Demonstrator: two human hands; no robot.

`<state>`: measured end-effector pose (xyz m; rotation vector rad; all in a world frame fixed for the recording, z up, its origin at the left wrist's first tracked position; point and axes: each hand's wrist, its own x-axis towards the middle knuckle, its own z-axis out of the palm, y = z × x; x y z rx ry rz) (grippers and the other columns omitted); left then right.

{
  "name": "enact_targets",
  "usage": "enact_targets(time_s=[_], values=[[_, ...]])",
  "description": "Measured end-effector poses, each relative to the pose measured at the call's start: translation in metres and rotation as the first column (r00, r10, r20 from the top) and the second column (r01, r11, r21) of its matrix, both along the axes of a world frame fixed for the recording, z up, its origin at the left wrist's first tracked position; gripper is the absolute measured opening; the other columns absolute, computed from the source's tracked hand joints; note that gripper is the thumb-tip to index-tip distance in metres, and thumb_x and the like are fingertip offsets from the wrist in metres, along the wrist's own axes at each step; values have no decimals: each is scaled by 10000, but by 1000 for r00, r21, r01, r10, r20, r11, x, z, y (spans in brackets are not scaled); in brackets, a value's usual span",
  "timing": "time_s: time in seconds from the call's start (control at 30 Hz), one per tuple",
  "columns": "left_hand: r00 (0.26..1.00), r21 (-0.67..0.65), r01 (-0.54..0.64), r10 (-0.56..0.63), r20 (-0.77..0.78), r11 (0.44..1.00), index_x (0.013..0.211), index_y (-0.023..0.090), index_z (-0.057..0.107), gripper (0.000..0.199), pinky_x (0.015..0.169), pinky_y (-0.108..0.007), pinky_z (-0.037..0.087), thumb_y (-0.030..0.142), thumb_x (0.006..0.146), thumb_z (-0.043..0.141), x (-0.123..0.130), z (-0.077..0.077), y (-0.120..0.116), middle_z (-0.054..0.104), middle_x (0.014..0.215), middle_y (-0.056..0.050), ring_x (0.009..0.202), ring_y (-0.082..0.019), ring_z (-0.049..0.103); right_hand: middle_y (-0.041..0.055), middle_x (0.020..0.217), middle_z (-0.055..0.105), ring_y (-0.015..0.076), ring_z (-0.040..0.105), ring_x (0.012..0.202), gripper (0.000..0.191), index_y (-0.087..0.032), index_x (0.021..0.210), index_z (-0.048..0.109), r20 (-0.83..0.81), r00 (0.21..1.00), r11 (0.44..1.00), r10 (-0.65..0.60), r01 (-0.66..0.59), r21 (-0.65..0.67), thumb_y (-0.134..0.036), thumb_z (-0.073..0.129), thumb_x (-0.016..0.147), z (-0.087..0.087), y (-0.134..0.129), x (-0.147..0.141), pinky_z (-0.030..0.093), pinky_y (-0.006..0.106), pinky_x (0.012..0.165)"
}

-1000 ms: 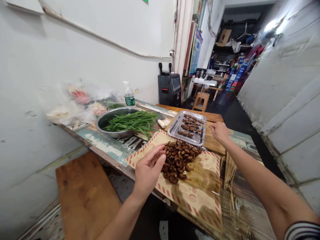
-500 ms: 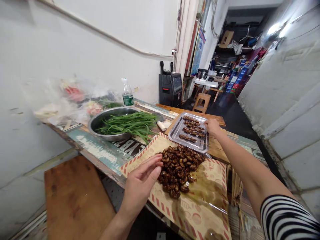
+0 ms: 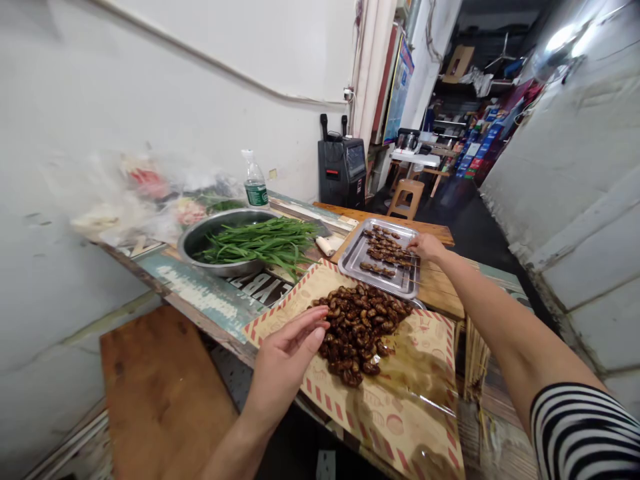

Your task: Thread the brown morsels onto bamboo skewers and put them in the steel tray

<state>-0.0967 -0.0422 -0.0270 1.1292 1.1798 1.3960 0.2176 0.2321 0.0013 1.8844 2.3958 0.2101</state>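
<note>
A heap of glossy, dark brown pieces that look like silkworm pupae (image 3: 357,327) lies on patterned brown paper (image 3: 385,413). At the heap's left edge, my left hand (image 3: 287,357) hovers with its fingers stretched and the thumb apart, holding nothing visible. My right hand (image 3: 426,248) is at the right rim of a metal tray (image 3: 350,261), fingers pinched on the end of a skewer; the fingertips are partly hidden. Several skewers (image 3: 385,253) threaded with the same brown pieces lie side by side in the tray, their bare sticks pointing right.
Left of the paper stands a metal bowl (image 3: 225,268) heaped with long green chives (image 3: 265,241). Behind it are a plastic bottle (image 3: 256,187) and several plastic bags (image 3: 135,200). A bundle of bare sticks (image 3: 475,363) sits at the right. A black speaker (image 3: 343,172) stands beyond the table.
In the tray, some skewers have shifted and sit closer together near my right hand. My left hand stays by the heap. The whole view has tilted slightly.
</note>
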Motion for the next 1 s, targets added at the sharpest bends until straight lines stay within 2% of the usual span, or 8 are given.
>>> enact_targets(time_s=[0.17, 0.3, 0.43, 0.53, 0.63, 0.73, 0.87, 1.0], values=[[999, 3, -24, 24, -34, 1000, 1051, 179, 639, 370, 863, -308, 479, 331, 714, 625, 1, 7, -9, 636, 1066, -85, 927, -186, 610, 78, 1104, 574, 179, 550, 979, 319, -149, 1073, 558, -70, 997, 992, -44, 51, 111, -376, 469, 868, 22, -40, 4, 428, 383, 849], [992, 58, -99, 103, -70, 993, 1060, 176, 631, 383, 881, -302, 464, 318, 704, 635, 1, 14, -20, 643, 1047, -75, 943, -178, 601, 111, 1017, 642, 230, 551, 1008, 347, -152, 959, 650, -127, 973, 963, -190, 210, 167, -359, 386, 869, 30, -112, 38, 395, 301, 792], [991, 105, -78, 89, -103, 991, 1071, 159, 622, 397, 867, -303, 467, 320, 708, 626, 11, 16, -25, 651, 1021, -74, 921, -174, 606, 107, 731, 672, 230, 622, 793, 307, -142, 701, 679, -161, 902, 909, -400, 413, 56, -377, 498, 781, 15, -194, 73, 396, 265, 619], [986, 111, -28, 46, -161, 993, 1048, 138, 630, 392, 823, -291, 482, 325, 704, 620, 26, 16, -23, 654, 1005, -79, 879, -169, 615, 91, 655, 644, 173, 613, 679, 326, -128, 647, 645, -216, 822, 848, -526, 527, -57, -408, 539, 777, -7, -231, 85, 410, 249, 583], [963, 116, 44, -11, -268, 992, 1055, 124, 627, 404, 751, -270, 495, 327, 707, 605, 36, 15, -18, 671, 938, -78, 802, -158, 623, 27, 714, 618, 102, 577, 622, 350, -116, 795, 608, -294, 724, 780, -624, 601, -177, -443, 493, 838, -28, -242, 88, 461, 253, 596], [899, 146, 66, 5, -438, 987, 1048, 130, 634, 385, 705, -259, 491, 329, 723, 575, 37, 14, -10, 682, 872, -68, 738, -150, 621, 14, 801, 603, 83, 572, 637, 301, -111, 927, 572, -378, 623, 725, -685, 633, -271, -390, 473, 871, -43, -239, 87, 489, 247, 585], [718, 134, 133, -2, -696, 982, 1006, 165, 658, 327, 752, -264, 470, 317, 742, 540, 38, 14, 4, 684, 891, -51, 774, -154, 619, 31, 875, 601, 96, 585, 696, 255, -113, 986, 560, -481, 533, 703, -697, 642, -307, -330, 495, 869, -51, -235, 90, 502, 257, 610], [543, 86, 240, -60, -838, 967, 1011, 191, 654, 311, 806, -265, 437, 299, 753, 519, 51, 15, 19, 674, 970, -35, 875, -162, 606, 15, 821, 603, 88, 578, 660, 248, -114, 932, 574, -582, 518, 729, -627, 654, -202, -339, 494, 868, -46, -238, 98, 495, 247, 592]])
